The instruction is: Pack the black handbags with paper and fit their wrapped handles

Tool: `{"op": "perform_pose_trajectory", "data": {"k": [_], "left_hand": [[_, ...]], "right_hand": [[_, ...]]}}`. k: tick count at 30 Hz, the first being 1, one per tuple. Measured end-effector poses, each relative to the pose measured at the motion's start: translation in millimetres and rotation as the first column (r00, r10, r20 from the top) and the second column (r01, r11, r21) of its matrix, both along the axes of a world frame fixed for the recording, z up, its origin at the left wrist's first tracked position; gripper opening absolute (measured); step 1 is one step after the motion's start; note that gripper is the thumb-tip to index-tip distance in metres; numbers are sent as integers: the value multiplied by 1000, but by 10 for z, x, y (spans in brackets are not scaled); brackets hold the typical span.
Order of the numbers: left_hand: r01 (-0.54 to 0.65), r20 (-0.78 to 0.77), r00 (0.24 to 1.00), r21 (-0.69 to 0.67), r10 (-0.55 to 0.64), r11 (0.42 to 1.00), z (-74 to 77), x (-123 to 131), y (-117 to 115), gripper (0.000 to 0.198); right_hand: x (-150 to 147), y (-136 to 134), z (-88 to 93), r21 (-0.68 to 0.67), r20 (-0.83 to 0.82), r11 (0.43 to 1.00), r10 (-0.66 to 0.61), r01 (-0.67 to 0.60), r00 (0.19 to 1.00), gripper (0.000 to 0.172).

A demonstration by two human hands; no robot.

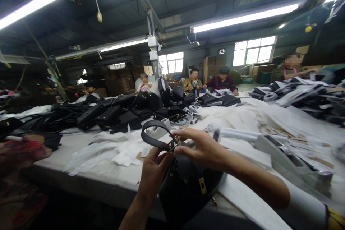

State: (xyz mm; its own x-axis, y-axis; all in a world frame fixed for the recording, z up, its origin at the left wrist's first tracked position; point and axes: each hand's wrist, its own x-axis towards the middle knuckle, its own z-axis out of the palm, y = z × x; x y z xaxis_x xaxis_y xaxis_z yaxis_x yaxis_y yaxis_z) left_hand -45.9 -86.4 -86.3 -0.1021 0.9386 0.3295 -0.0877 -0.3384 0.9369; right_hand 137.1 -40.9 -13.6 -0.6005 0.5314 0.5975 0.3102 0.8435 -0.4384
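Note:
A black handbag [185, 187] with gold fittings sits at the table's near edge, in front of me. Its looped black handle [151, 133] rises above the bag, with a gold buckle [175, 141] at one end. My left hand [155, 167] pinches the handle's lower end just below the buckle. From the right, my right hand [198, 147] reaches across the bag top, its fingers closed around the buckle and strap end. The fingertips partly hide the strap there.
Black bags [115, 115] are heaped across the table [81, 181]. White wrapping sheets [237, 115] lie beyond my hands, and a grey tape dispenser [285, 158] stands at right. A person's patterned sleeve [21, 151] is at far left; several people sit across the table.

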Motion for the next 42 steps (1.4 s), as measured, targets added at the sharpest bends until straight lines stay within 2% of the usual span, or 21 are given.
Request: {"op": "perform_pose_trajectory", "data": {"k": [5, 10, 12, 15, 18, 23, 30, 37, 42], "left_hand": [[18, -80, 997, 9, -18, 1000, -80, -54, 40, 40], [80, -276, 957, -59, -93, 995, -287, -283, 24, 28], [55, -328, 941, -103, -86, 993, -388, -427, -5, 28], [-42, -392, 919, -175, -30, 984, -495, -641, -86, 26], [-112, -434, 901, -217, 7, 970, -519, -799, -196, 26], [-124, -484, 875, -191, 16, 974, -506, -990, -307, 24], [-198, -433, 898, -231, 82, 953, -536, -1228, -356, 32], [-192, -331, 941, -326, 78, 926, -579, -1163, -416, 41], [-154, -146, 983, -349, 109, 924, -640, -1142, -427, 41]], "right_hand": [[20, -23, 59, -43, -21, 998, 54, -55, 998, 26], [140, -33, 87, -38, -14, 995, 86, -87, 996, 25], [216, -11, 64, -56, -7, 994, 95, -96, 995, 25], [348, 46, -1, -66, 14, 995, 79, -78, 997, 27], [473, 122, -83, -68, 64, 997, 42, -38, 997, 27], [617, 264, -229, -70, 136, 998, 13, -4, 991, 25], [689, 420, -362, -24, 202, 997, -65, 71, 977, 22], [707, 474, -377, -36, 208, 999, -22, 30, 978, 24], [753, 427, -377, 5, 209, 999, -46, 45, 977, 30]]}}
